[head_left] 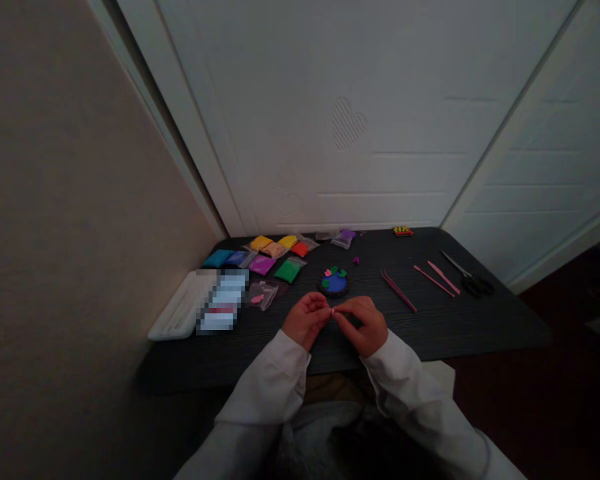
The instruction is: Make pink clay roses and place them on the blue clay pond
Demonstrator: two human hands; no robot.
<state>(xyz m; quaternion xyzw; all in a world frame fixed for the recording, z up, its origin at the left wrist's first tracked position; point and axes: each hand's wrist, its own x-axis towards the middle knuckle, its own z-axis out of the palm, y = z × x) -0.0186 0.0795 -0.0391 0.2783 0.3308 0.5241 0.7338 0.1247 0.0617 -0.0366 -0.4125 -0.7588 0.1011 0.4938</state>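
Note:
My left hand (307,320) and my right hand (364,325) meet fingertip to fingertip above the front of the dark table. Pinched between them is a tiny piece of pink modelling clay (333,311); both hands are closed on it. Just beyond the fingers lies a round clay pond (336,283), blue in the middle with a dark rim, green leaves and a pink flower on it. Left of my left hand is a clear bag with pink clay (260,297). A small purple clay bit (357,261) sits behind the pond.
Bags of coloured clay, among them a green one (288,269), line the back left. A white tray (183,307) stands at the left edge beside a blurred sheet (223,303). On the right lie tweezers (399,291), pink clay tools (444,277) and scissors (467,273).

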